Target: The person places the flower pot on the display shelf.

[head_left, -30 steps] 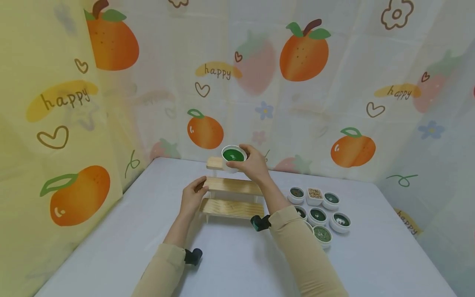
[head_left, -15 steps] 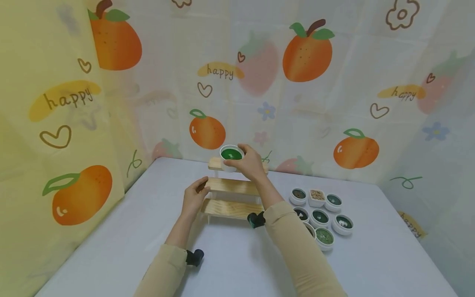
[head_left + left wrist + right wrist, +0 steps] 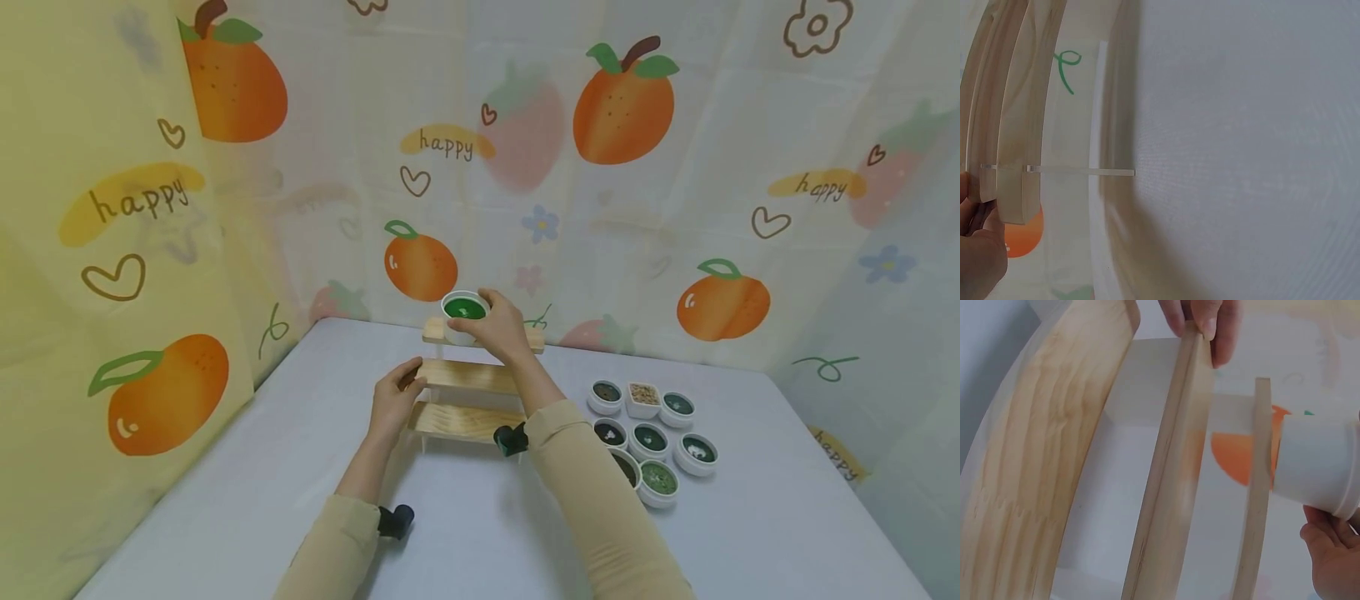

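Observation:
A white round cup (image 3: 463,309) with green contents is gripped from the right by my right hand (image 3: 502,327), thumb in front and fingers behind. It stands close over the left part of the top board (image 3: 433,331) of a three-tier wooden stand. In the right wrist view, the bottom of the cup (image 3: 1315,462) is right at that board's surface. My left hand (image 3: 392,403) pinches the left end of the middle board (image 3: 471,376). The bottom board (image 3: 461,422) is bare, and my right forearm covers the right ends of the lower boards.
Several white round cups with dark or green contents (image 3: 647,438) stand on the white table (image 3: 465,533) to the right of the stand. Among them is a square cup of pale bits (image 3: 642,395). A fruit-print cloth (image 3: 337,100) hangs behind the table.
My right hand has moved slightly left with the cup, coming in over the top board. My left hand keeps its grip on the middle board. The head view has shifted a little.

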The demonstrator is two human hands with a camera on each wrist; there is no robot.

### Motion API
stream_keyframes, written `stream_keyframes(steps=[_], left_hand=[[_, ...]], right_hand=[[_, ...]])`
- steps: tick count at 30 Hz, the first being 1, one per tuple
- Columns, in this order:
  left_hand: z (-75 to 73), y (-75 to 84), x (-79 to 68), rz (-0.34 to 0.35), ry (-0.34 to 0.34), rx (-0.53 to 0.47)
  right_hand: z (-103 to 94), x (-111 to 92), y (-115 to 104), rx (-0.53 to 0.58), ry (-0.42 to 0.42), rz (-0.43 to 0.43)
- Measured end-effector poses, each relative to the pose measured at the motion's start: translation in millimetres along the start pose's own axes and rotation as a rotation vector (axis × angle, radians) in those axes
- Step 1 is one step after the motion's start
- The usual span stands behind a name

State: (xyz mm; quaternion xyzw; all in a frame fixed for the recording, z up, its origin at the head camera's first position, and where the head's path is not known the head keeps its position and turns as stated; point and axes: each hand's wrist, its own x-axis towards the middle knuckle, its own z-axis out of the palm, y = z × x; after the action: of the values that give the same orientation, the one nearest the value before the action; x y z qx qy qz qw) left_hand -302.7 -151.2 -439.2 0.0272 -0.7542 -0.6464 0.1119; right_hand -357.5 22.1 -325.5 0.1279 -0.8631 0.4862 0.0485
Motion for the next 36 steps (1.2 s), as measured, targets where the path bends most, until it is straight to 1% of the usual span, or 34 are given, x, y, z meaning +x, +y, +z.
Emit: stream_keyframes(steps=[5, 8, 9, 12, 18, 21, 27, 31, 36], left_hand=[[0.1, -0.1, -1.4, 0.034, 0.027, 0.016], [-0.3, -1.0, -0.9, 0.023, 0.026, 0.012], [-0.7, -1.6, -0.9, 0.013, 0.02, -0.002], [-1.5, -2.3, -0.8, -0.011, 0.015, 0.002], [-1.8, -3.8, -1.9, -0.013, 0.012, 0.008], [-0.5, -3.8, -2.8, -0.021, 0.012, -0.005], [1.6, -0.3, -1.6, -0.01, 0.011, 0.007], [0.9, 1.0, -1.2, -0.01, 0.024, 0.015], [0.1, 1.2, 0.0, -0.013, 0.018, 0.013]], right_hand=[[1.0, 0, 1, 0.005, -0.002, -0.001], [2.5, 1, 3, 0.009, -0.001, -0.011], [3.3, 1, 3, 0.013, -0.002, -0.013], [6.0, 2, 5, 0.016, -0.004, -0.033], [11.6, 3, 8, -0.008, -0.013, -0.062], [13.8, 4, 10, -0.001, -0.015, -0.059], [16.1, 6, 7, 0.014, 0.017, -0.05], [17.7, 7, 6, 0.008, 0.013, -0.057], [18.3, 8, 7, 0.016, -0.002, -0.047]])
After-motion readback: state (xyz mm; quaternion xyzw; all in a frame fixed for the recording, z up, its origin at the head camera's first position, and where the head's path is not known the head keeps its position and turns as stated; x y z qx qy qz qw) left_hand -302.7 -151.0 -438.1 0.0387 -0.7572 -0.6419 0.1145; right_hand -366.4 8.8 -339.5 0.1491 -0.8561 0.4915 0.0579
